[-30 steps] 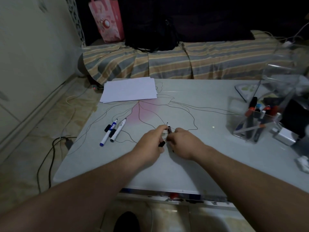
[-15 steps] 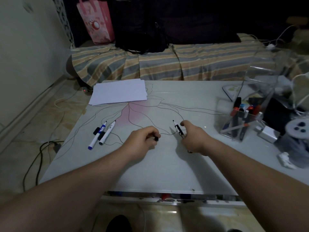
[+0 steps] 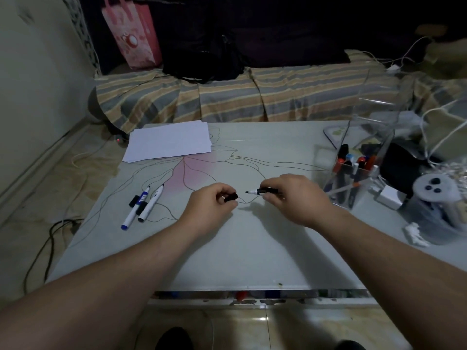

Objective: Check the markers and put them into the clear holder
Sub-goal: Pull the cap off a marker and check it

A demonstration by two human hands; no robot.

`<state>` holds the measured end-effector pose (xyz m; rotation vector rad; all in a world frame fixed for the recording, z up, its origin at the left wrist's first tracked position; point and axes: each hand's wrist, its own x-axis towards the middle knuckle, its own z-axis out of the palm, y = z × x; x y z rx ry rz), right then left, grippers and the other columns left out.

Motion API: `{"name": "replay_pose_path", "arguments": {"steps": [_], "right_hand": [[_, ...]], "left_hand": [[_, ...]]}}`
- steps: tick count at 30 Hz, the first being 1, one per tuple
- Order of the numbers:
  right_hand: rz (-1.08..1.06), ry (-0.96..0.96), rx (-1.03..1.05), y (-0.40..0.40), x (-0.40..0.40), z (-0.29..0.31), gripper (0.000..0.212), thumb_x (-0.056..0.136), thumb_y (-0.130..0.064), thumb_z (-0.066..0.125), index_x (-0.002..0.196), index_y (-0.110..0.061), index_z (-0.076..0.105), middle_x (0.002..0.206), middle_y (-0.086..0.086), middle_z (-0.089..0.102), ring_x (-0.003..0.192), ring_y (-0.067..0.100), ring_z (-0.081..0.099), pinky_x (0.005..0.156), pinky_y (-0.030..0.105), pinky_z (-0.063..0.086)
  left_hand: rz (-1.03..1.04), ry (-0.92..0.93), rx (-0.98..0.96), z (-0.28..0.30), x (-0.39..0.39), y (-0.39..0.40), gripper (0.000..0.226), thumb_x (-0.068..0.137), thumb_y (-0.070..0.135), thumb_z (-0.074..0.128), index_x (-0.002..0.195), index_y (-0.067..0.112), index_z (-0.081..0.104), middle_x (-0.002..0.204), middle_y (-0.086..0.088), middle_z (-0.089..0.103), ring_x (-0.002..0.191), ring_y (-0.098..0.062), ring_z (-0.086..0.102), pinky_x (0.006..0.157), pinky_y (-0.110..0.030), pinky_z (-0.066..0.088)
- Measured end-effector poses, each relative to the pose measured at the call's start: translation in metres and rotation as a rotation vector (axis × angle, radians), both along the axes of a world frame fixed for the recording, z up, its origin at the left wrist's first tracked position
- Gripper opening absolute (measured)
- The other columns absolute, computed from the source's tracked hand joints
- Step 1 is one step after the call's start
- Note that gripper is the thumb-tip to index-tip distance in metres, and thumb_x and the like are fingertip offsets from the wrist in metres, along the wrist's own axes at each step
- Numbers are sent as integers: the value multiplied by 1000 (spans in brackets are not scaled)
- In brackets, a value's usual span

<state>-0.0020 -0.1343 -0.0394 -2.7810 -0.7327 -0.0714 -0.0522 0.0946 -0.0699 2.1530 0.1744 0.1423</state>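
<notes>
Two loose markers (image 3: 142, 207), one uncapped marker (image 3: 265, 191), one cap (image 3: 231, 197)

The marker (image 3: 265, 191) barrel is hidden at 3 o'clock under the right hand (image 3: 293, 198). Holder (image 3: 353, 178) contents are blurred; both forearms are cut off at 6 o'clock.

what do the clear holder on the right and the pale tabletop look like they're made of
Clear rectangular marker holder: likely hard acrylic or similar plastic, glossy; the markers show through its flat walls. Pale tabletop: smooth and faintly reflective with a printed flower, possibly glass or laminate; cannot tell which.
</notes>
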Motion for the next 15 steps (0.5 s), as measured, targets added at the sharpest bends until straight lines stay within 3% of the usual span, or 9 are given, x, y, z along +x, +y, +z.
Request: {"name": "replay_pose_path", "arguments": {"steps": [4, 8, 12, 15], "right_hand": [[-9, -66, -36, 3, -4, 1, 28, 94, -61, 47, 114, -47, 61, 92, -12, 53, 99, 22, 57, 76, 37, 42], [-20, -53, -4, 5, -4, -2, 29, 94, -60, 47, 115, -46, 62, 93, -12, 55, 100, 22, 58, 77, 37, 43], [2, -62, 15, 6, -5, -2, 29, 95, -60, 47, 114, -45, 63, 89, -13, 54, 97, 22, 59, 79, 39, 48], [20, -98, 35, 8, -7, 3, 29, 95, -60, 46, 110, -42, 64, 85, -11, 56, 91, 22, 60, 76, 40, 51]], "left_hand": [[-14, -28, -20, 6, 3, -5, 18, 81, 25, 81, 93, 38, 75, 76, 8, 65, 62, -1, 54, 60, -6, 41], [-77, -68, 71, 12, 3, -9, 22, 81, 27, 81, 98, 39, 76, 86, 13, 67, 77, -3, 60, 75, -17, 46], [-140, -104, 101, 17, 3, -16, 23, 84, 28, 78, 105, 38, 77, 96, 14, 69, 84, 4, 60, 79, -12, 44], [-206, -116, 172, 21, 4, -22, 20, 95, 30, 64, 113, 35, 74, 102, 14, 70, 91, 1, 61, 82, -10, 43]]}}
